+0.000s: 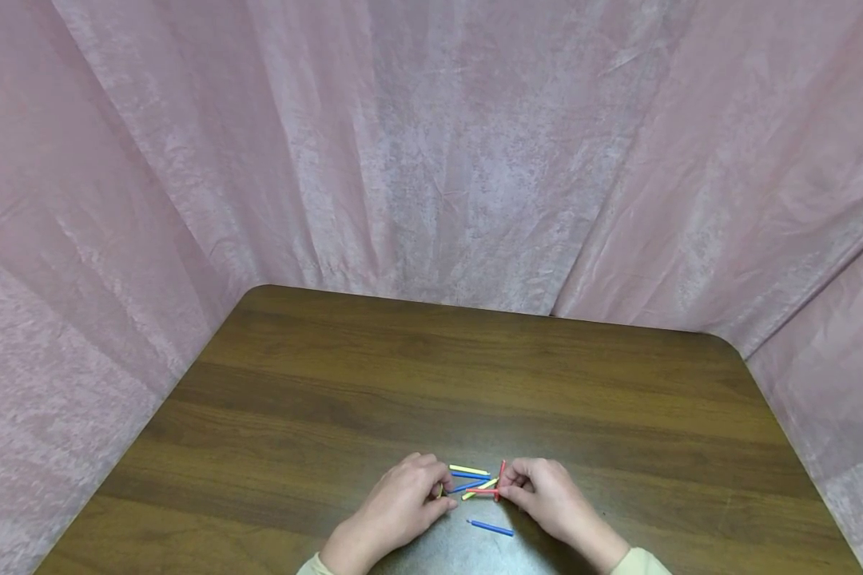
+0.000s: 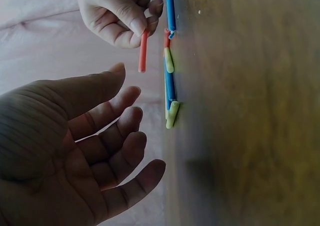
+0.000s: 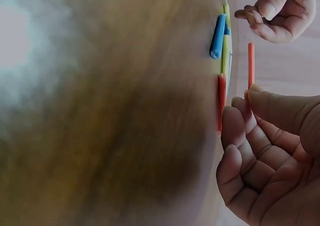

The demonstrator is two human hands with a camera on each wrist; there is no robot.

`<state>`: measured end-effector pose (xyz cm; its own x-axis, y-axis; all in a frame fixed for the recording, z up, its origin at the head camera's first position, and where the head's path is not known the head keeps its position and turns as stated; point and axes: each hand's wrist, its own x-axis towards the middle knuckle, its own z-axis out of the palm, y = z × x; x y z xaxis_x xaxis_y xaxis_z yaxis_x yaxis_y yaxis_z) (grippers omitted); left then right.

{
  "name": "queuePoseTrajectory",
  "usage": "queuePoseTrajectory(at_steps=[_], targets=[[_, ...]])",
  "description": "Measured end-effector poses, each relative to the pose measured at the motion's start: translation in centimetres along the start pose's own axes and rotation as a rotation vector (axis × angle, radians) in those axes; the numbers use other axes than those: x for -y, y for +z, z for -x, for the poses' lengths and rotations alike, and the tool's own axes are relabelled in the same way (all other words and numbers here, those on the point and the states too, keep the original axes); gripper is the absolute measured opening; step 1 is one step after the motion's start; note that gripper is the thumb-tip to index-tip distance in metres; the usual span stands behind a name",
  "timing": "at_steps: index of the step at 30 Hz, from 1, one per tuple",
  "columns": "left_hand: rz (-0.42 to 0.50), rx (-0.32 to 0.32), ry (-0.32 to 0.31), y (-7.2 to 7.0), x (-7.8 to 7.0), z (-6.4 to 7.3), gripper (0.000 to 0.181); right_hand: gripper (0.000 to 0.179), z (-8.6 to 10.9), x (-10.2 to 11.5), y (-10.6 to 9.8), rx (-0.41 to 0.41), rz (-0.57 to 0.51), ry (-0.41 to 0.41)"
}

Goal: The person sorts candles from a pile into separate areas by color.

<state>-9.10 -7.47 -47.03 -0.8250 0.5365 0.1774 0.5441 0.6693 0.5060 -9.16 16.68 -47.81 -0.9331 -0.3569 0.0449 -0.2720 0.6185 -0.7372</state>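
Between the thumb and fingertips of my right hand (image 1: 550,495) a thin red candle (image 3: 251,63) is pinched, its free end pointing toward the left hand. My left hand (image 1: 406,495) holds nothing; in the left wrist view its fingers are loosely bent and apart, beside the small pile. That pile lies between the hands: a yellow candle (image 1: 469,469), a blue candle (image 1: 472,476), another blue one partly under a slanting yellow candle, and a second red candle (image 3: 222,100) next to the right fingertips. Nearer the body lies a separate blue candle (image 1: 491,528), with a short wick at its left end.
The candles are on a brown wood-grain table (image 1: 431,375) with rounded far corners, close to the near side. Pink velvety curtains (image 1: 446,160) hang behind the table and along both sides.
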Motion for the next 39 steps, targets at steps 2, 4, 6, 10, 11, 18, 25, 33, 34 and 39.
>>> queuePoseTrajectory(at_steps=[2, 4, 6, 10, 11, 18, 25, 33, 34, 39], targets=[[-0.003, -0.003, 0.004, 0.0, -0.1, 0.0, 0.015, 0.016, -0.2, -0.1, -0.1, -0.005, 0.000, 0.000], [-0.006, -0.006, 0.007, 0.0, -0.1, -0.1, 0.015, 0.016, -0.3, -0.2, -0.2, -0.014, 0.001, 0.001], [-0.009, -0.010, 0.010, 0.0, -0.2, -0.1, 0.016, 0.015, -0.5, -0.4, -0.3, -0.023, 0.006, 0.008], [-0.001, -0.011, 0.014, 0.0, -0.2, -0.2, 0.016, 0.013, -0.7, -0.5, -0.5, -0.040, 0.022, 0.034], [0.004, -0.009, 0.014, 0.0, -0.3, -0.2, 0.016, 0.013, -0.8, -0.5, -0.5, -0.045, 0.028, 0.040], [0.000, -0.005, 0.009, 0.1, -0.4, -0.3, 0.016, 0.014, -1.4, -0.7, -0.7, -0.086, 0.061, 0.058], [-0.003, -0.006, 0.009, 0.4, -0.5, -0.4, 0.014, 0.017, -2.1, -0.8, -0.7, -0.117, 0.089, 0.080], [-0.019, -0.008, 0.034, 0.7, -0.7, -0.7, 0.015, 0.017, -2.8, -0.6, -0.9, -0.137, 0.096, 0.098], [-0.024, -0.007, 0.038, 0.7, -0.7, -0.7, 0.015, 0.017, -3.0, -0.6, -0.9, -0.137, 0.096, 0.100], [-0.043, 0.000, 0.052, 0.7, -1.0, -1.0, 0.016, 0.018, -3.5, -0.7, -1.1, -0.139, 0.117, 0.112]])
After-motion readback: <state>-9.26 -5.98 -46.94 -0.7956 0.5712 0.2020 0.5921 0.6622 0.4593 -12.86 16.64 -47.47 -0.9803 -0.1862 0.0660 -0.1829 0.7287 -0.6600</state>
